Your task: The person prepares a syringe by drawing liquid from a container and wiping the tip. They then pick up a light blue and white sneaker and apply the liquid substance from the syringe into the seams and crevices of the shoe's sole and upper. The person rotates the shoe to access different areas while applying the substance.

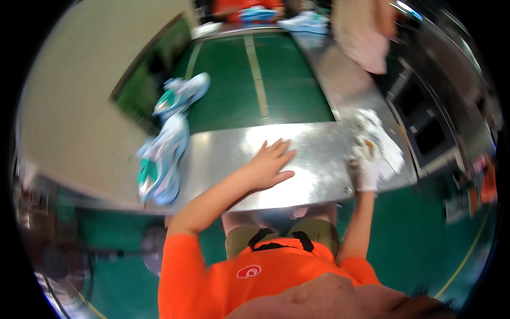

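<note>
My bare left hand (270,166) is open, its fingers spread over the shiny metal tabletop (319,183); nothing is in it. To the right, my right hand (367,170) wears a white glove and rests against a crumpled white cloth (390,151). Motion blur smears its fingers, so I cannot tell whether it grips the cloth. A small brownish patch shows by the glove. Left of my left hand lies a light blue and white sneaker (172,138) with a teal inside. A similar sneaker (197,87) lies just beyond it.
A green conveyor belt (226,85) with pale stripes runs away from the metal top. Beside it on the left stands a large beige panel (79,106). At the far end, a person in orange (223,6) is near a blue shoe (257,13); another pale shoe (305,22) lies to its right.
</note>
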Tool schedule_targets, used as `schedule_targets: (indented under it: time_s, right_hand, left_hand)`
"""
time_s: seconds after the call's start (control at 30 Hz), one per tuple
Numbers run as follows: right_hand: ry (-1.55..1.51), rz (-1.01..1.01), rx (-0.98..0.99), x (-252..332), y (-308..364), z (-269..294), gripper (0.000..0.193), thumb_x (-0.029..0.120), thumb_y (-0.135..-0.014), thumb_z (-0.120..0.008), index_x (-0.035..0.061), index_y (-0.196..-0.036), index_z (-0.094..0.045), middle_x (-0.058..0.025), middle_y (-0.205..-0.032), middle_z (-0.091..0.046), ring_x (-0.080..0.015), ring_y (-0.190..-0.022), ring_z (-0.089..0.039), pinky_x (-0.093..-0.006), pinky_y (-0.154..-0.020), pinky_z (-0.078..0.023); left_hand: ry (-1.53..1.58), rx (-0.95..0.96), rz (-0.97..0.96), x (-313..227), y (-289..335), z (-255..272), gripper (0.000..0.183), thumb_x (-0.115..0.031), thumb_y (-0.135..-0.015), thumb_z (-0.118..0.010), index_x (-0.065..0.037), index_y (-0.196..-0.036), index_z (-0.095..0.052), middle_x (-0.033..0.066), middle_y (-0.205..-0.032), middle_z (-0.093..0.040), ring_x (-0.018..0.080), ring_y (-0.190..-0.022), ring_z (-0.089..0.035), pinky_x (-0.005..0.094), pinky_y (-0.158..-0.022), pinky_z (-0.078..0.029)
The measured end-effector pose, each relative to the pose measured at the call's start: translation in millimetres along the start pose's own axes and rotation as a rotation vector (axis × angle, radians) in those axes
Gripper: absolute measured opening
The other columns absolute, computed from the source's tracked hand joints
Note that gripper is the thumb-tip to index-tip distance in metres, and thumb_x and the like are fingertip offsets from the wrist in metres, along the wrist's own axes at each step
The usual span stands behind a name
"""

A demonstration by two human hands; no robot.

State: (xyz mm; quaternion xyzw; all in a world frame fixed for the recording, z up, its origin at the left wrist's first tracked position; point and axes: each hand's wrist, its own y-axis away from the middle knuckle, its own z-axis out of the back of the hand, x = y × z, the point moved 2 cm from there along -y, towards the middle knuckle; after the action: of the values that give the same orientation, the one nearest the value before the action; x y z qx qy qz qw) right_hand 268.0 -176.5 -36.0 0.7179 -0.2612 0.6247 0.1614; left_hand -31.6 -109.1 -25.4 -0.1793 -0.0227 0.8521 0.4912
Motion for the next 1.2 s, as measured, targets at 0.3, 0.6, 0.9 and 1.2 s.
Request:
schedule_targets:
  time_s: [0.3,0.6,0.9,1.2]
  right_hand:
    - [0.103,0.072,-0.004,-3,0,4,0.045,0.004,-0.085,-0.07,0.0067,-0.126,-0.051,-0.0055,-0.094,-0.061,-0.0094,-0.062,-0.058,-0.0187,-0.05,-0.044]
    - [0.146,0.06,-0.02,0,1,1,0.048,0.004,-0.08,-0.073,0.0034,-0.123,-0.052,-0.0048,-0.09,-0.062,-0.0089,-0.061,-0.057,-0.0206,-0.049,-0.045]
    - [0.187,0.128,-0.011,-4,-1,4,0.047,0.007,-0.077,-0.077,0.0024,-0.12,-0.057,-0.0045,-0.09,-0.064,-0.009,-0.07,-0.058,-0.0225,-0.057,-0.048]
    - [0.262,0.165,0.001,-6,-3,10,0.049,0.012,-0.076,-0.079,0.0033,-0.119,-0.057,-0.0046,-0.092,-0.064,-0.0106,-0.077,-0.059,-0.0237,-0.062,-0.049]
  left_hand:
    - [-0.065,-0.103,-0.092,5,2,0,0.062,-0.048,-0.092,-0.055,-0.004,-0.135,-0.049,0.0232,-0.144,-0.042,0.0412,-0.134,-0.036,0.0578,-0.106,-0.03]
    - [-0.04,-0.053,-0.045,1,1,5,0.062,-0.047,-0.092,-0.057,-0.004,-0.135,-0.05,0.0248,-0.145,-0.041,0.0421,-0.136,-0.035,0.0571,-0.109,-0.027]
    - [-0.053,-0.042,-0.043,-2,-1,10,0.061,-0.047,-0.091,-0.057,-0.006,-0.135,-0.051,0.0224,-0.142,-0.044,0.0391,-0.136,-0.036,0.0559,-0.112,-0.025]
    - [-0.407,-0.353,0.253,-6,51,102,0.04,-0.028,-0.088,-0.066,-0.01,-0.124,-0.063,0.0163,-0.135,-0.055,0.0371,-0.132,-0.044,0.052,-0.111,-0.031]
